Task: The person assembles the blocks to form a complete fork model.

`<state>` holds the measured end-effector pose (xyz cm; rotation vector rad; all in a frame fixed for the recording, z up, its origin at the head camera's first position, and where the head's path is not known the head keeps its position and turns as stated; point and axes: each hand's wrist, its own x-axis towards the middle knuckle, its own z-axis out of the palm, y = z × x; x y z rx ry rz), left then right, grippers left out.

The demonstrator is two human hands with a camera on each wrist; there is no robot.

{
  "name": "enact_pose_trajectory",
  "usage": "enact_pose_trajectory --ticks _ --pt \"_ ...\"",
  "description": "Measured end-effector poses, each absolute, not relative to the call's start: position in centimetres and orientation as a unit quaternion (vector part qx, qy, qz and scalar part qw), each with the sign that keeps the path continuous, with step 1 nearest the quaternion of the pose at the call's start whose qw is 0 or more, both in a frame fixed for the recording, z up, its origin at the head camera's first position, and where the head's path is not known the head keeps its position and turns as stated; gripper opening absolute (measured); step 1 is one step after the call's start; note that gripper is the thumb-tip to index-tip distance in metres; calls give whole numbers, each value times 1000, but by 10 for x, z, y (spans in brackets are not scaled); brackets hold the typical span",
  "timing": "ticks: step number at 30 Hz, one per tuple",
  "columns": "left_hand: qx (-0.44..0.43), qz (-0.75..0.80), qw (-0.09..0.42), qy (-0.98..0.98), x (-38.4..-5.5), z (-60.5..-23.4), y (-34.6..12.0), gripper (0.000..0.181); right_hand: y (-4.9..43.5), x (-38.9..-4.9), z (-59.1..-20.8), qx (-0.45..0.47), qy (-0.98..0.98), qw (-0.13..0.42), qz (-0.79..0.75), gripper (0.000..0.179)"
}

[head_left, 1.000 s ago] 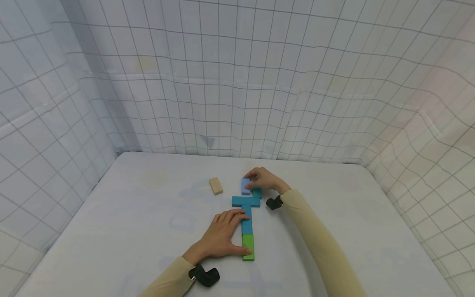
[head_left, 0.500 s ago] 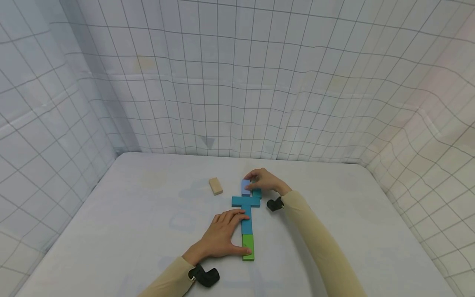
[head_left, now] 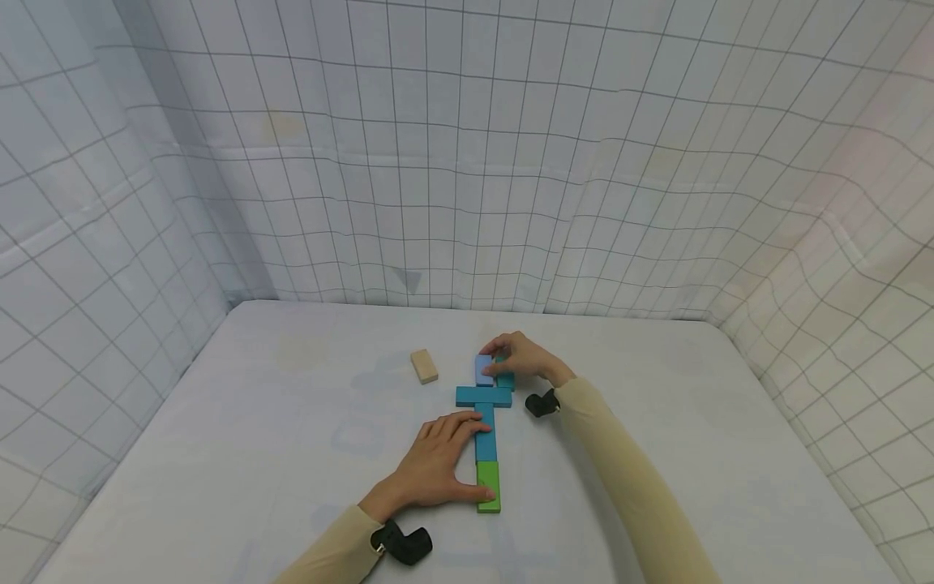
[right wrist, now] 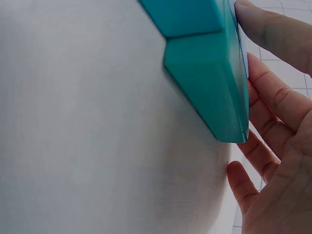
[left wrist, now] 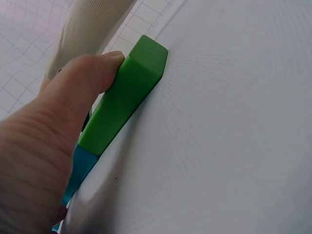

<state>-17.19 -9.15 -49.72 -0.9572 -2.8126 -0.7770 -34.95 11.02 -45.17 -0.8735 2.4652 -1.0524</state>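
My left hand [head_left: 434, 462] lies beside a line of blocks. Its thumb rests on the green block [head_left: 487, 474], and its fingertips touch the blue block [head_left: 485, 444] that meets the green one end to end. A second blue block [head_left: 483, 397] lies crosswise at the far end, making a T. Beyond that, my right hand [head_left: 527, 357] pinches a light blue block [head_left: 482, 365] between thumb and fingers. A teal block [head_left: 505, 383] sits partly under the right hand, against the crosswise block; the right wrist view shows its end [right wrist: 202, 83] close to the fingers.
A plain wooden block [head_left: 424, 367] lies apart, left of the light blue one. White cloth covers the table [head_left: 255, 422]. Grid-patterned curtains [head_left: 467, 178] stand along the back and both sides. Each wrist carries a black camera mount [head_left: 401, 543].
My right hand has shifted slightly nearer, bringing the light blue block closer to the crosswise blue block. My left hand and the other blocks stay put.
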Motion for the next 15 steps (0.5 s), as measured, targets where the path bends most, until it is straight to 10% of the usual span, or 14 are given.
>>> enact_pose_trajectory --ticks 15 --pt "-314 -254 33 -914 -172 -497 -91 88 109 -335 -441 -320 846 166 -392 38"
